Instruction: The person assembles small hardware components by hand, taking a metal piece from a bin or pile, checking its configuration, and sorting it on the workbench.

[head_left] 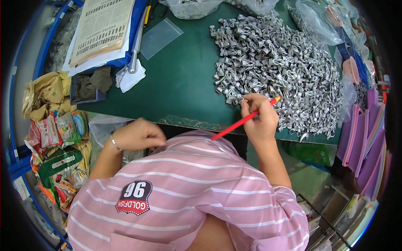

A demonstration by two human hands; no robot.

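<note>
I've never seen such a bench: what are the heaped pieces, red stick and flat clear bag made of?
Heaped pieces: probably metal, silvery-grey, with bright glints.
Red stick: perhaps painted wood or plastic, smooth, evenly coloured.
Flat bag: likely thin plastic film; the green tabletop shows through.

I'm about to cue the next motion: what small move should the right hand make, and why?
Probably pinch a silvery metal fitting at the near-left edge of the pile: the right hand's fingers are beside it, and the red pencil-like rod it holds slants clear, toward the striped shirt.
</note>
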